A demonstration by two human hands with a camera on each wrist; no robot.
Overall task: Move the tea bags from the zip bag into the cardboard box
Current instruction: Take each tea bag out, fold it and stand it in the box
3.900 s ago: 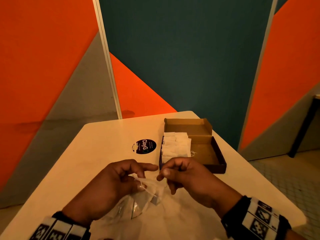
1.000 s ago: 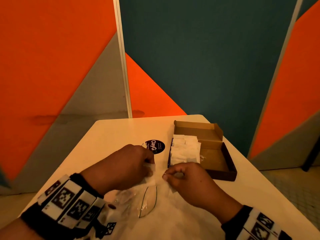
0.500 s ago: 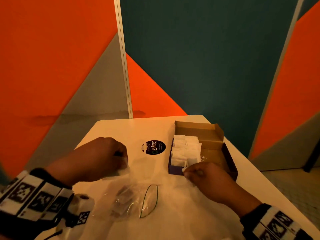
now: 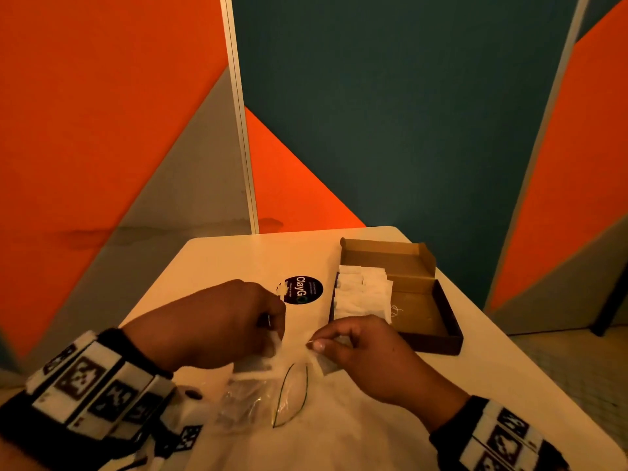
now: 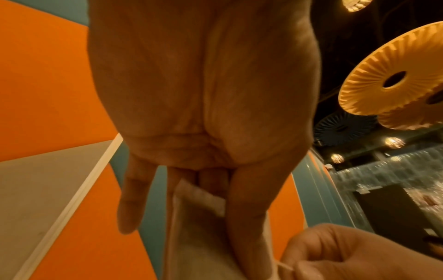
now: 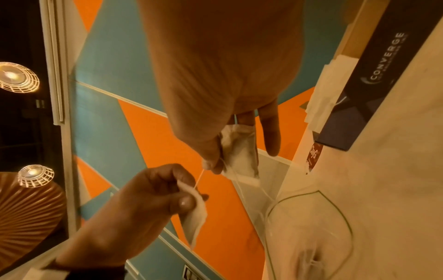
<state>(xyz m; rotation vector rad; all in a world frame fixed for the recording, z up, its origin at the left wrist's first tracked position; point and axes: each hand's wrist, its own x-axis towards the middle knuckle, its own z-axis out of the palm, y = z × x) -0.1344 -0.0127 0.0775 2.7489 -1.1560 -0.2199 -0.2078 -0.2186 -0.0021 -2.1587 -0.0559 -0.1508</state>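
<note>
The clear zip bag (image 4: 268, 392) lies on the table in front of me, its green-edged mouth (image 6: 335, 212) gaping open. Above it my left hand (image 4: 275, 334) pinches a white tea bag (image 6: 195, 214) between thumb and fingers. Close beside it my right hand (image 4: 317, 345) pinches a second tea bag (image 6: 239, 155). A thin string (image 6: 199, 178) runs taut between the two hands. The open cardboard box (image 4: 424, 321) stands to the right, with several white tea bags (image 4: 363, 297) stacked along its left side.
A round black sticker (image 4: 300, 289) lies on the white table (image 4: 221, 266) left of the box. Orange, grey and teal wall panels (image 4: 390, 113) stand close behind the table. The table's right edge drops to a tiled floor (image 4: 577, 368).
Half a second ago my left hand was out to the left and my right hand was at the box's front edge. Both have come back together above the zip bag.
</note>
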